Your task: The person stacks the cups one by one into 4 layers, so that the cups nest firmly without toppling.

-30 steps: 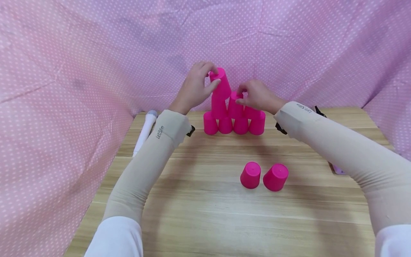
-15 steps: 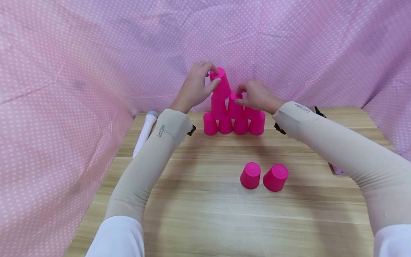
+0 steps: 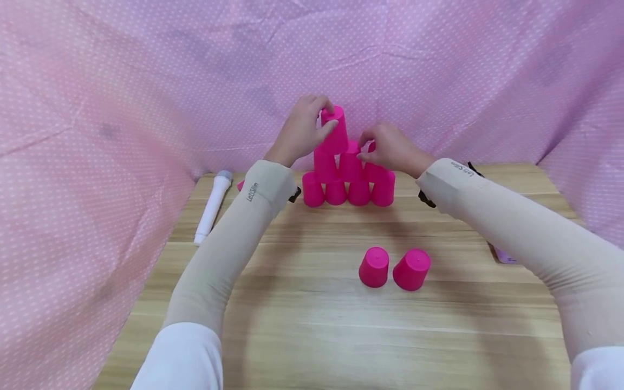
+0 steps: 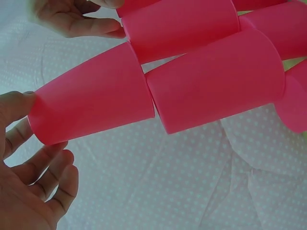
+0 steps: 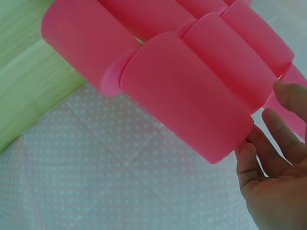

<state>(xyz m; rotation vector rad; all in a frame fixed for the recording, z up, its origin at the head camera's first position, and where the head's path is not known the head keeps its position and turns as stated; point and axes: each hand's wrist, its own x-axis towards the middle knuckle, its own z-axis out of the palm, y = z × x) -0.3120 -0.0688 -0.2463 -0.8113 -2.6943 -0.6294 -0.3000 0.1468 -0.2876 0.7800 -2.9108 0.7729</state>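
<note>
An upside-down pink cup tops a stack of similar cups, its lower rim over the left and middle second-row cups. Thumb and fingers of my left hand pinch it near its base; the left wrist view shows them on opposite sides of that end. My right hand is at the second row's right end, fingers loosely bent. In the right wrist view its fingertips touch the base end of the right cup, with the thumb beside the middle cup. Several cups form the bottom row.
Two more upside-down cups stand nearer on the wooden table. A white microphone-shaped object lies at the left, a purple-edged flat object at the right. Pink dotted cloth hangs behind.
The top cup, in my left hand, has shifted right and slightly down relative to the stack and leans less. My right hand has stayed near the second row. The head view has turned slightly.
</note>
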